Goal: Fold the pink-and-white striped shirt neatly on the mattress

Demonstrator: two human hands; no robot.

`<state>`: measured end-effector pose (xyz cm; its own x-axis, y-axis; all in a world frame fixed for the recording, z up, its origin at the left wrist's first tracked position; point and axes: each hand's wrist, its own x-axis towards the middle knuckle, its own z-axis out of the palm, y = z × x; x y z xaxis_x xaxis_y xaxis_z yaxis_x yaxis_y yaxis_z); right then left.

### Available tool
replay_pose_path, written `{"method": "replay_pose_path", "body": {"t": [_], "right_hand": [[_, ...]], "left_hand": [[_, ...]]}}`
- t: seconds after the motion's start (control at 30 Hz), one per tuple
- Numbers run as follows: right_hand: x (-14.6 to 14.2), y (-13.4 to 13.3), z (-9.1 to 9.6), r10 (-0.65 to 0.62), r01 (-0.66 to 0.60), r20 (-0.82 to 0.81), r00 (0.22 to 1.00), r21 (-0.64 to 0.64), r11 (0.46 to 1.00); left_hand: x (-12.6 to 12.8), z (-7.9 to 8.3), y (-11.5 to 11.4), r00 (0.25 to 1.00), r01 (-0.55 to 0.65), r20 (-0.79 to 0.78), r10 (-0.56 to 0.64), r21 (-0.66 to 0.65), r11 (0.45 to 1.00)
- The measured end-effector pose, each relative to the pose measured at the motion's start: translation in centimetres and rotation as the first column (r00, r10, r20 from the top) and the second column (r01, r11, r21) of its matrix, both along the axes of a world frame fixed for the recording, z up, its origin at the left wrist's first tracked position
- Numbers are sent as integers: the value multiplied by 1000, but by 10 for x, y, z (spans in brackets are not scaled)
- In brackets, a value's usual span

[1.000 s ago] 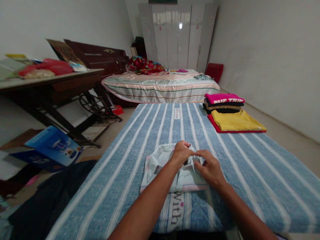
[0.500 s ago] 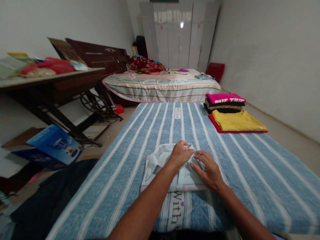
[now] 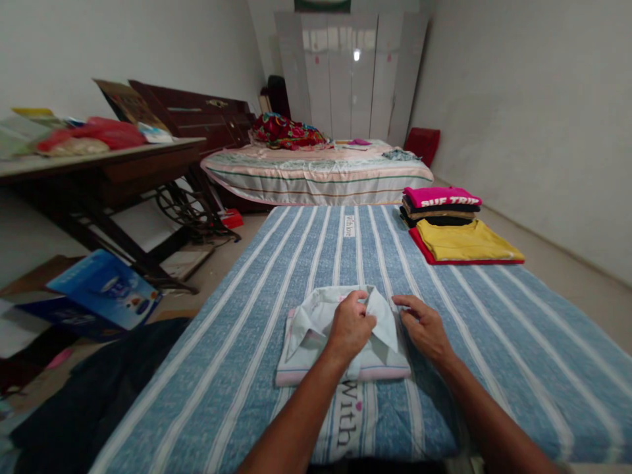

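A pale, light-coloured collared shirt (image 3: pixel 316 359), folded into a rectangle with pink and blue edging at its front, lies on the striped bedsheet (image 3: pixel 237 368). My left hand (image 3: pixel 351 326) is over the middle of it, fingers bent around the inner edge of the collar (image 3: pixel 384 322); part of the grip is hidden. Just right of the shirt, my right hand (image 3: pixel 425 329) holds nothing. Its fingers are apart, with the fingertips close to the collar. Both collar points lie spread outwards.
Folded yellow clothing (image 3: pixel 469 242) lies on red at the right, beside a folded stack topped by a pink garment (image 3: pixel 439 196). Beyond is another bed (image 3: pixel 316 174). To the left stand a sewing-machine table (image 3: pixel 162 148) and a blue box (image 3: pixel 106 289).
My right hand has let go of the collar and moved right, off the shirt. The right collar point now lies folded down. My left hand has shifted slightly lower.
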<state>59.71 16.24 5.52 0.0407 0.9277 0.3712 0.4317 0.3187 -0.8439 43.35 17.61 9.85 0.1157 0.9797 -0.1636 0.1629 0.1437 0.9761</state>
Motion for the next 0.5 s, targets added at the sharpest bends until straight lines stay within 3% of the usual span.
{"method": "replay_pose_path", "body": {"t": [0.17, 0.3, 0.5], "right_hand": [[1, 11, -2, 116, -121, 116, 986, 30, 992], [-4, 19, -4, 92, -94, 115, 989, 14, 995], [-8, 19, -2, 107, -124, 194, 975, 77, 989]], "left_hand": [[-3, 1, -7, 990, -14, 139, 9, 34, 999], [-4, 8, -10, 971, 5, 237, -6, 4, 1000], [-2, 13, 1, 997, -19, 69, 26, -99, 995]]}}
